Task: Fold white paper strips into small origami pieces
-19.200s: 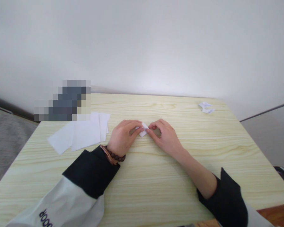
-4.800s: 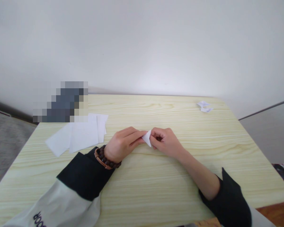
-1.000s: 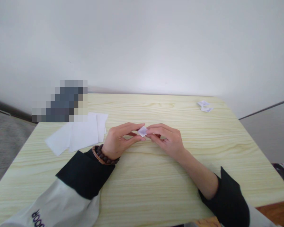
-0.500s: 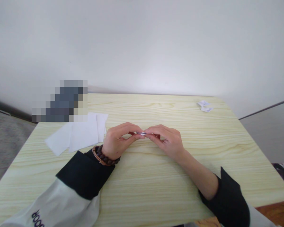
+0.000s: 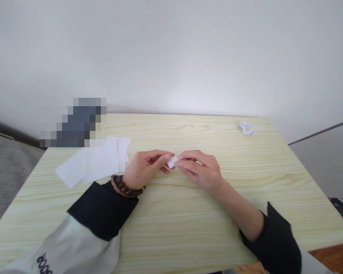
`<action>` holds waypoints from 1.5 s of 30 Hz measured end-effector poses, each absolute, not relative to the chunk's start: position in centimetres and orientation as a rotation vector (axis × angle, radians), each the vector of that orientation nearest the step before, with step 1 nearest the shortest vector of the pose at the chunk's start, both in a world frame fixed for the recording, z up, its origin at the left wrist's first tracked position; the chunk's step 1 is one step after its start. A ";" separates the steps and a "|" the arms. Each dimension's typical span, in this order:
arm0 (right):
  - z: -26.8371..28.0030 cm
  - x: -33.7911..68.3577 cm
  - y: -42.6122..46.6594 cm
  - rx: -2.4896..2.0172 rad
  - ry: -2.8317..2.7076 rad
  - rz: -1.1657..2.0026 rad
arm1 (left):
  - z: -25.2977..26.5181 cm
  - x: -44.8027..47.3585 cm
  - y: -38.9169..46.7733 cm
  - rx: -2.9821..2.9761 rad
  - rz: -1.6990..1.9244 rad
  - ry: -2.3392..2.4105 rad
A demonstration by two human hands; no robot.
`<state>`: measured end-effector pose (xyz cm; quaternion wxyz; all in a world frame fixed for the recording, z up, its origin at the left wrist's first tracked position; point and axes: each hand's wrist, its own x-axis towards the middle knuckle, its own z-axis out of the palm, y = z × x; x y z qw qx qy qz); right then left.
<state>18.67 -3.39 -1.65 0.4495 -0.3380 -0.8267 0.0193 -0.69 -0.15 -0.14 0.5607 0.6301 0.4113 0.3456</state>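
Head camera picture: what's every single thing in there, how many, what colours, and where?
Table: one, pale yellow-green, lower part of the picture
Wall: one, pale grey, behind the table
Small folded paper: one, white, picture's middle
Flat paper sheets: about four, white, overlapping, table's left
Folded paper pieces: two, white, table's far right
Pixelated thing: one, dark blue-grey, table's far left
Floor: one, grey, left edge
Cut-off thing: one, reddish-brown, bottom right corner
Bead bracelet: one, dark brown, left wrist
Sleeves: two, light grey with black cuffs, bottom left and right
Left hand: one, bare, pinching the small folded paper
Right hand: one, bare, pinching it too
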 end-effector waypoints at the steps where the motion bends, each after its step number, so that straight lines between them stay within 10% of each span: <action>1: -1.7 18.6 -3.4 -0.840 -2.042 0.077 | -0.2 -0.6 -0.1 1.445 0.820 0.966; 45: -1.6 18.1 -3.2 -1.117 -1.638 1.104 | -0.6 -0.5 -0.5 1.503 0.817 0.863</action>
